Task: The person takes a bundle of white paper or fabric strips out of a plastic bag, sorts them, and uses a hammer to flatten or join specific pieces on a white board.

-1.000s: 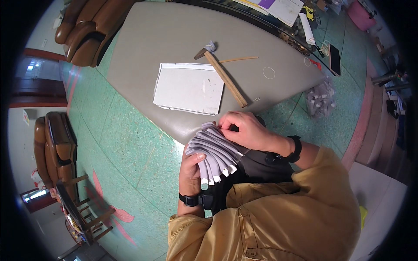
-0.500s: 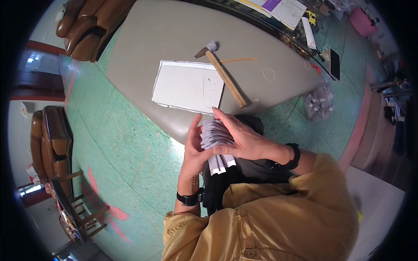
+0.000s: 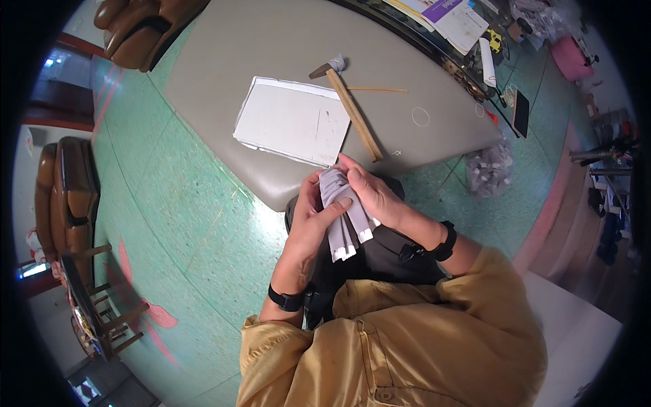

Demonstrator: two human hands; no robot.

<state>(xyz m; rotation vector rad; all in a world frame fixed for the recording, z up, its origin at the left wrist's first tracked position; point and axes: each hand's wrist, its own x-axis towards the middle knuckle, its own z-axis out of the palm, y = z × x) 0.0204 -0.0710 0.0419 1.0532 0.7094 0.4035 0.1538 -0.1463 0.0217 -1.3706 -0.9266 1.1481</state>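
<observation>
Over my lap, both hands hold a fanned bundle of soft grey strips [image 3: 332, 180] with white lower ends. My left hand [image 3: 308, 220] wraps the bundle from the left, its thumb laid across the front of the strips. On the other side, my right hand [image 3: 380, 200] grips the bundle's right edge, with the thumb pointing up near the top. Some strips have spread apart at the bottom, and their white ends hang loose. Just beyond my fingers lies a white rectangular board [image 3: 291, 122] with a raised edge.
A wooden-handled hammer [image 3: 356, 117] rests against the board's right side on the grey padded surface [image 3: 251, 41], beside a thin stick [image 3: 383, 89]. A clear bag of grey pieces [image 3: 489, 169] sits on the green floor at right. Brown armchairs [image 3: 74, 183] stand at left.
My right hand has shifted to the bundle's right edge, its thumb now pointing up. My left thumb has come across the front, and the strips' lower ends have fanned wider. The view has shifted slightly.
</observation>
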